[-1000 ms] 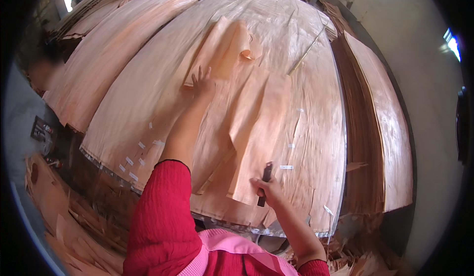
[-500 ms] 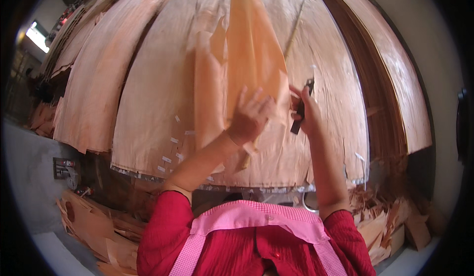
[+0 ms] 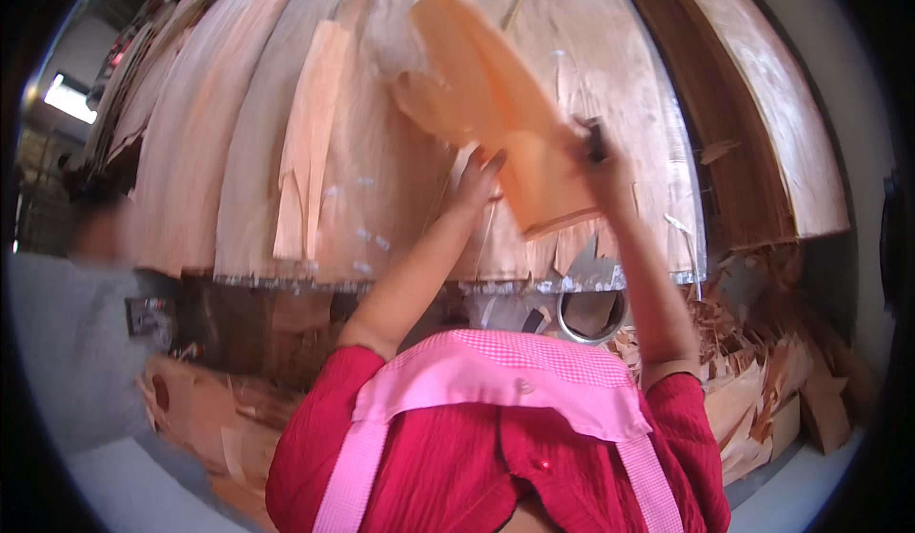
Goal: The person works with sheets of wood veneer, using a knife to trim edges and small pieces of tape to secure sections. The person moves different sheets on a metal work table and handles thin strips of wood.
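Observation:
An orange-tan wood veneer sheet is lifted at a slant over a wide stack of pale veneer. My right hand is closed around a flat black hand tool at the sheet's right edge; blur hides whether its fingers also pinch the sheet. At the lower left edge of the sheet is my left hand, fingers apart, touching or very near it. A narrow veneer strip lies on the left part of the stack, split toward its near end.
More veneer stacks flank this one, left and right. Small white tags dot the near part. Scrap veneer heaps lie below at left and right. A round metal-rimmed object sits under the front edge.
The orange-tan sheet has been raised and tilted, its far end swinging left. The narrow strip now lies farther left, past the tags. My left hand has moved from the sheet's face to its edge.

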`<state>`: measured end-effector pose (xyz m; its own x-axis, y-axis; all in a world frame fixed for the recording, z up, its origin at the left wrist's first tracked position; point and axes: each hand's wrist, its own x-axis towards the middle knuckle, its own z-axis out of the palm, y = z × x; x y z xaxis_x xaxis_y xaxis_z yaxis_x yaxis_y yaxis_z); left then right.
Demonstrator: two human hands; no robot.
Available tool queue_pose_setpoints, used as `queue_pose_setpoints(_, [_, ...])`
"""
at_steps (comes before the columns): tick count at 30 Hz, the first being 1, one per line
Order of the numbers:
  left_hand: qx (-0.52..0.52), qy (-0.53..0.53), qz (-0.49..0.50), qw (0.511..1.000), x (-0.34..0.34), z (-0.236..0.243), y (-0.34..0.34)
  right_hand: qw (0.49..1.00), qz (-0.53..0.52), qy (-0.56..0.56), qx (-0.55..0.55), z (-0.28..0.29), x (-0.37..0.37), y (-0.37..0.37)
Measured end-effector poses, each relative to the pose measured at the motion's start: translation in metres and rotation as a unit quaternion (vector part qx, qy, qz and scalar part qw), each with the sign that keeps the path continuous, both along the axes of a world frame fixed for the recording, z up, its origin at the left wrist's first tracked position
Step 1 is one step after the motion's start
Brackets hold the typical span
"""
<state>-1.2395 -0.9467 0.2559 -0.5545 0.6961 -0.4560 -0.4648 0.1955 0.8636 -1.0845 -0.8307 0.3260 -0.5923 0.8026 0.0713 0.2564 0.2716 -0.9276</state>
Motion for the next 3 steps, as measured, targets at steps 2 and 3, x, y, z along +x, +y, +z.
queue_pose_setpoints(2, [0.019,0.449,0.064,0.891,-0.032,-0.019,0.010,0.986,0.052,0.098,-0.125,-0.010,0.037,0.043])
queue_pose_setpoints(3, [0.028,0.646,0.084,0.758,-0.065,-0.014,0.017,0.984,0.062,0.106,-0.126,-0.011,0.034,0.047])
